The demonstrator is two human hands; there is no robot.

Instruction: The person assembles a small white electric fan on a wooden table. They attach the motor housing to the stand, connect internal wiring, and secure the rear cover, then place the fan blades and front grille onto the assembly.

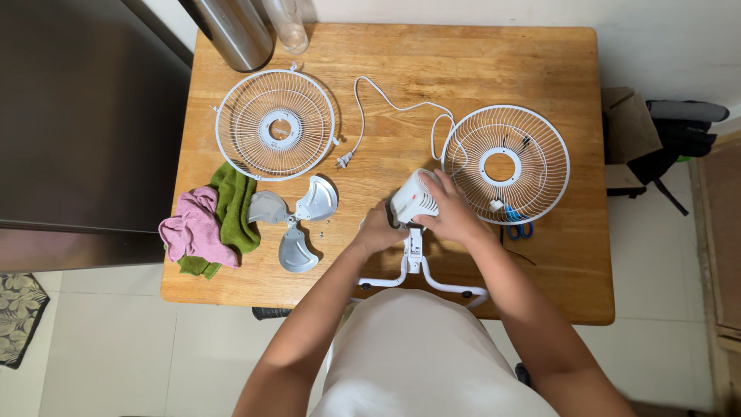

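Wooden table (540,62), seen from above. Near the left edge: a pink cloth (193,228) lying over a green cloth (235,205). Just right of them, a grey three-blade fan propeller (296,218), flat. Toward the far left corner, a white wire fan guard (276,123); two steel cylinders (235,31) behind it at the far edge. A white power cord (386,104) with plug runs across the middle. Near the front edge, centre: white fan motor housing (413,199) on its white tubular stand (421,274). Left hand (378,230) touches the housing's left side, fingers curled, grip unclear. Right hand (455,212) fingers wrapped over the housing. Right: second white guard (505,164), blue scissors (519,228) at its near rim.
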